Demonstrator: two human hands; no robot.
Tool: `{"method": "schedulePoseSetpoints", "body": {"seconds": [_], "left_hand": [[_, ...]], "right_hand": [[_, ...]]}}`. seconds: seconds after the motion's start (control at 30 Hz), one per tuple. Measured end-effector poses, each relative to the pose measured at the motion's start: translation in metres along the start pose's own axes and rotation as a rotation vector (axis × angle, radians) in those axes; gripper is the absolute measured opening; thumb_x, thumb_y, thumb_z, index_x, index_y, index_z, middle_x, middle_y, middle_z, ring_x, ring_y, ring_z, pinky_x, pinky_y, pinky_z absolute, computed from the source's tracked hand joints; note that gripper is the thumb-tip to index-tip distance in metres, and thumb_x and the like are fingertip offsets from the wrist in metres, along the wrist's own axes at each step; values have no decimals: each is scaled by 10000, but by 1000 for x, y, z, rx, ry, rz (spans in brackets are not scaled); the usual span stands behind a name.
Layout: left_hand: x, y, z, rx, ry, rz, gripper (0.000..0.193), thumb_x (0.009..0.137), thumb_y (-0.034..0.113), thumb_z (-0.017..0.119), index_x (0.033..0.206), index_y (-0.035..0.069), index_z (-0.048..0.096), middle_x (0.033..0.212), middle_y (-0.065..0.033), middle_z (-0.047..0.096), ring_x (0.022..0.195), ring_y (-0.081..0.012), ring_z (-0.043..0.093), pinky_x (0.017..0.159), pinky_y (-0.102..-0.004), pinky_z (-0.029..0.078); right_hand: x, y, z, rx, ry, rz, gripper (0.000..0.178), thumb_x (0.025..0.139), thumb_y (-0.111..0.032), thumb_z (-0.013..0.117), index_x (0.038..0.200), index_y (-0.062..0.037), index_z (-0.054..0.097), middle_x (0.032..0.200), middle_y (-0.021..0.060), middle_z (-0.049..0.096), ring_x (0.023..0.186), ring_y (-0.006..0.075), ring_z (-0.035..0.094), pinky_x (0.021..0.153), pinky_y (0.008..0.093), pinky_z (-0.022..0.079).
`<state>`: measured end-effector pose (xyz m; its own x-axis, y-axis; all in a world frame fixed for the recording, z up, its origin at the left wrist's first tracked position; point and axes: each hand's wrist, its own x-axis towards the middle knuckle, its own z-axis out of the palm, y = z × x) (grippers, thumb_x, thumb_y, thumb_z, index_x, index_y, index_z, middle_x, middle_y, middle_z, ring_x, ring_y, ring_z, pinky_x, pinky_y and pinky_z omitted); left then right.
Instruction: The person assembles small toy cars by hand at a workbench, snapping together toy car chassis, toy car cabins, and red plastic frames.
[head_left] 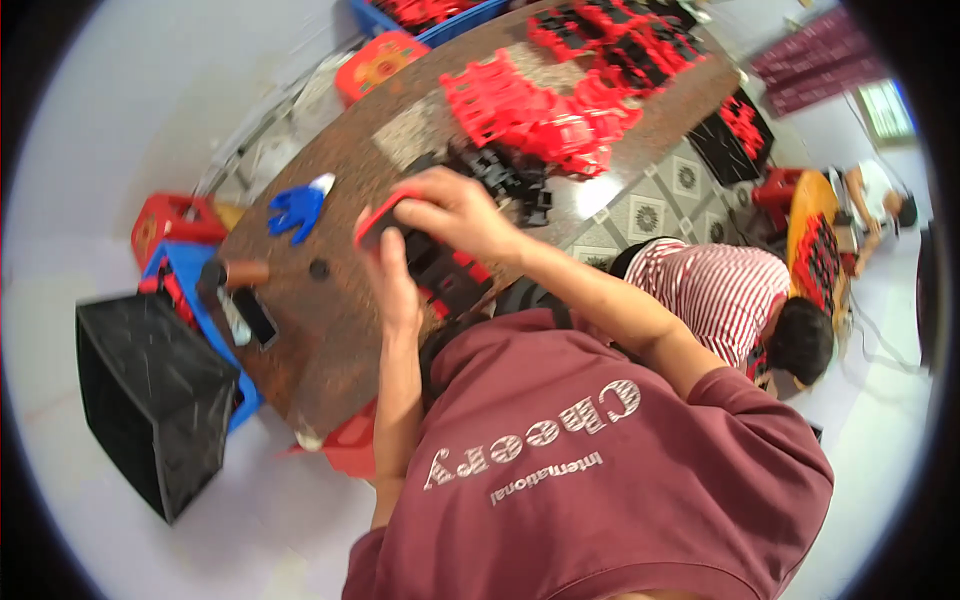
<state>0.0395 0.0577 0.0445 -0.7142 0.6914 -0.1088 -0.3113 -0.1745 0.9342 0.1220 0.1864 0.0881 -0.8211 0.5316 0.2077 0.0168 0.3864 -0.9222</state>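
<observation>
Over the near side of the brown table (330, 330), both my hands hold a small red-and-black plastic part (377, 222). My left hand (398, 285) is closed on its lower side, thumb up against it. From above, my right hand (455, 208) pinches its upper edge with thumb and bent fingers. Just right of my left hand, close to my body, lie assembled red-and-black plastic pieces (455, 275), partly covered by my right wrist. Black plastic pieces (505, 175) lie beyond my right hand, with a heap of bright red plastic frames (540, 115) behind them.
A blue glove (297, 210), a hammer (240, 273) and a phone (255, 317) lie on the left of the table. More red-and-black parts (630, 45) are piled at the far end. A black box (155, 400) stands at left. At right, a person in a striped shirt (705, 290) bends over.
</observation>
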Motion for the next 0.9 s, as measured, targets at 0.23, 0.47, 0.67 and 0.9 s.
{"method": "schedulePoseSetpoints", "body": {"seconds": [0.23,0.47,0.67,0.9], "left_hand": [[10,11,23,-378,54,-251,698,953,636,410,1392,94,435,1322,-87,541,1176,-252,569,978,-427,498],[46,-10,126,-157,-78,-119,481,933,63,605,1360,114,389,1272,-98,540,1123,-219,581,912,-365,538],[154,-82,233,-47,-843,-210,866,880,586,609,1533,151,242,1475,-119,398,1356,-286,392,1113,-468,314],[215,-232,385,1347,-1132,469,707,774,686,600,1326,245,586,1590,-101,223,1433,-452,201,1090,-699,134]], "right_hand": [[-39,15,-39,152,-141,125,895,845,-416,722,1503,-22,260,1422,235,439,1324,349,432,1096,405,345],[-69,29,-102,228,102,377,767,800,-275,774,1455,-94,418,1307,157,562,1138,240,578,910,337,496],[-135,78,-225,540,848,483,678,781,-58,758,1389,-72,458,1161,85,626,1045,180,608,945,341,467],[-181,125,-311,495,1169,574,567,860,-34,683,1382,-10,463,1205,106,596,1083,173,584,967,298,464]]}}
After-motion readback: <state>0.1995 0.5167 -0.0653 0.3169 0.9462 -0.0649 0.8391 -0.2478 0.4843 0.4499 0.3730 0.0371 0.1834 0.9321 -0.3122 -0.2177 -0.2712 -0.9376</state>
